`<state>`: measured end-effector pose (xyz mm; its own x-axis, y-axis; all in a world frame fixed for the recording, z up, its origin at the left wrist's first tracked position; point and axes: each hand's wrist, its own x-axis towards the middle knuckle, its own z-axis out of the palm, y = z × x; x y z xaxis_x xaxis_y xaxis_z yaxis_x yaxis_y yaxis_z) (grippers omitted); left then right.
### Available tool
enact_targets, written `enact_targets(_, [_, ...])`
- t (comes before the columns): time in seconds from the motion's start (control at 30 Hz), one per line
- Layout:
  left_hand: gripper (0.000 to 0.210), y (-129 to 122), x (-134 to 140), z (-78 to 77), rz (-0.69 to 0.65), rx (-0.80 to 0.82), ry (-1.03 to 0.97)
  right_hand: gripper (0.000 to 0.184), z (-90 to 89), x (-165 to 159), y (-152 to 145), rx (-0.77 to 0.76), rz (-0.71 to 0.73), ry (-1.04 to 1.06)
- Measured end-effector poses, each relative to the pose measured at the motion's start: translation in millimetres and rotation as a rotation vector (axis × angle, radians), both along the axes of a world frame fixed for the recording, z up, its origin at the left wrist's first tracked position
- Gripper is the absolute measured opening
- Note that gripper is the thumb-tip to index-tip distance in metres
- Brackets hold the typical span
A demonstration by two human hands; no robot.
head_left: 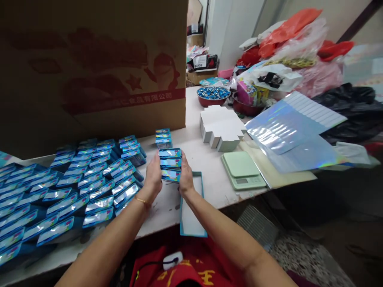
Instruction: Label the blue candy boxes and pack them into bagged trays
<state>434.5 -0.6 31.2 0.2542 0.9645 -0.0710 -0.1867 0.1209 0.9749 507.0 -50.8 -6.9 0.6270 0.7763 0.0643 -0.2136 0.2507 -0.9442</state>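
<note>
Head-worn view, facing forward and down, near hands (153, 175), over worktable (191, 137)

On my feed I have a white table (192, 137). Rows of blue packs (95, 171) cover its left side, with a carton (128, 113) behind them. Rightward I see a tray (193, 219) jutting past the front edge, a scale (241, 165), white boxes (223, 122) and, farther back, a red bowl (209, 103).

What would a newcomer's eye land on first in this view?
Probably the rows of blue packs crowding the left side of the table. Then the big brown carton behind them, and three similar packs held between the left hand and right hand near the middle.
</note>
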Motion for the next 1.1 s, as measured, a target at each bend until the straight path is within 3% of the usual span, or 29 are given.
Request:
enact_targets(0.13, [0.049, -63.8, 12.7, 1.7, -0.064, -0.015, 0.048, 0.050, 3.2, 8.3, -65.5, 0.069, -0.084, 0.182])
enact_targets(0.23, [0.050, -91.9, 23.4, -7.8, -0.127, -0.030, 0.055, 0.051, -4.9, 16.7, -94.5, 0.052, -0.114, 0.266])
enact_targets(0.37, [0.048, -100.8, 31.3, -21.7, -0.124, -0.026, 0.104, 0.054, -15.1, 25.2, -105.3, 0.019, -0.125, 0.298])
enact_targets(0.6, [0.047, -86.5, 37.5, -40.8, -0.137, -0.083, 0.094, 0.057, -29.2, 31.7, -95.1, -0.027, -0.113, 0.168])
enact_targets(0.7, [0.056, -81.3, 32.6, -47.7, -0.137, -0.093, 0.145, 0.062, -25.1, 43.2, -96.4, -0.145, -0.045, -0.074])
enact_targets(0.77, [0.065, -80.6, 20.9, -51.3, -0.157, -0.065, 0.174, 0.067, -15.0, 54.7, -102.9, -0.233, 0.035, -0.381])
enact_targets(0.93, [0.089, -90.3, -26.6, -72.4, -0.504, 0.206, 0.373, 0.100, 9.1, 79.4, -115.2, -0.364, 0.389, -1.349])
enact_targets(1.0, [0.094, -98.6, -38.7, -87.4, -0.587, 0.327, 0.494, 0.096, 10.9, 84.8, -110.1, -0.351, 0.473, -1.575])
enact_targets(1.1, [0.077, -113.1, -42.3, -109.1, -0.553, 0.468, 0.617, 0.078, 9.9, 90.8, -93.8, -0.174, 0.576, -1.790])
